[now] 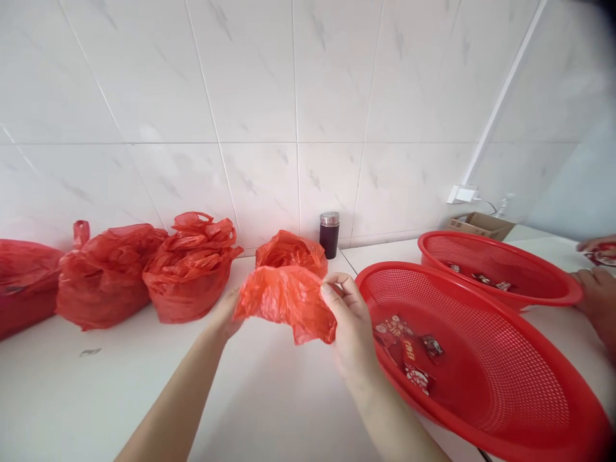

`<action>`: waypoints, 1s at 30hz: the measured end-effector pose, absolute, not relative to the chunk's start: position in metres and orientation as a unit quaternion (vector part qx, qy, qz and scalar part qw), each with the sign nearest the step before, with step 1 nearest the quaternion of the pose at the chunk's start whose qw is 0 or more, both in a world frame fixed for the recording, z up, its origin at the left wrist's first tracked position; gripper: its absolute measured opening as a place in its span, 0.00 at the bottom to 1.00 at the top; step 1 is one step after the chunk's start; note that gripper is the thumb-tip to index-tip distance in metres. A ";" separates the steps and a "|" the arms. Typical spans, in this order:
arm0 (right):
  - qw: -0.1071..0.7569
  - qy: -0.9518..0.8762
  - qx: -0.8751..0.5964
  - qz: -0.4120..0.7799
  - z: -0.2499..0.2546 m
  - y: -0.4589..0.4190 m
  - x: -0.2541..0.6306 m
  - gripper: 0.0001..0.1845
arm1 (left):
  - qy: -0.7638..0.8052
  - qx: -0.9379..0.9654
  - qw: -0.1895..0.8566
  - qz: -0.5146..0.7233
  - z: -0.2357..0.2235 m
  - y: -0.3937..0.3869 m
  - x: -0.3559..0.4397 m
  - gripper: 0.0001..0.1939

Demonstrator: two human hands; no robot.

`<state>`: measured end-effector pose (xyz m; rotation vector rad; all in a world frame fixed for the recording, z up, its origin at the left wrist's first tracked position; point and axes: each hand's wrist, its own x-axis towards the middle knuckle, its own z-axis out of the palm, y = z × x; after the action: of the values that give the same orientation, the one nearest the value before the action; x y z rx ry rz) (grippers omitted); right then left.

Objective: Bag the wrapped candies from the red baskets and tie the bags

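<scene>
I hold a crumpled red plastic bag in the air above the white table, one hand on each side of it. My left hand grips its left edge from behind, mostly hidden by the plastic. My right hand pinches its right edge between thumb and fingers. Right of my right hand lies a large red perforated basket holding a few small red wrapped packets.
Three stuffed red bags stand along the tiled wall at left, a smaller one sits behind the held bag, beside a dark cup with a metal lid. A second red basket, a cardboard box and another person's hands are at right.
</scene>
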<state>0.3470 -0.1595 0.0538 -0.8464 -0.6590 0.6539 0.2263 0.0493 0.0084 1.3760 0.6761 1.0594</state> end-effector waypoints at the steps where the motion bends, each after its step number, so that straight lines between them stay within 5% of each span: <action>1: 0.815 -0.301 -0.403 0.288 0.053 -0.159 0.350 0.10 | 0.298 0.597 0.579 0.468 0.022 0.048 0.224 0.17; 5: 0.817 -0.284 -0.422 0.271 0.047 -0.151 0.353 0.11 | 0.284 0.654 0.516 0.474 0.085 0.012 0.209 0.20; 8: 0.812 -0.295 -0.406 0.298 0.048 -0.148 0.347 0.12 | 0.218 0.835 0.458 0.212 0.111 -0.036 0.211 0.36; 10: 0.799 -0.311 -0.398 0.327 0.049 -0.150 0.344 0.13 | 0.211 0.877 0.401 0.160 0.113 -0.057 0.220 0.30; 18: 0.792 -0.295 -0.486 0.222 0.043 -0.168 0.366 0.14 | 0.323 0.603 0.641 0.347 0.104 -0.013 0.191 0.12; 24: 0.670 -0.406 -0.613 0.103 0.039 -0.175 0.378 0.07 | 0.400 0.447 0.634 0.488 0.105 0.005 0.149 0.05; 27: 0.638 -0.440 -0.628 0.071 0.041 -0.176 0.374 0.07 | 0.400 0.575 0.546 0.460 0.100 -0.016 0.152 0.08; 30: 0.640 -0.457 -0.615 0.062 0.043 -0.173 0.365 0.07 | 0.323 0.811 0.306 0.381 0.081 -0.048 0.171 0.13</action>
<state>0.3652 -0.1734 0.0428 -1.4026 -1.0417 0.1413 0.1706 -0.0478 0.0806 2.1463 0.8543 1.0082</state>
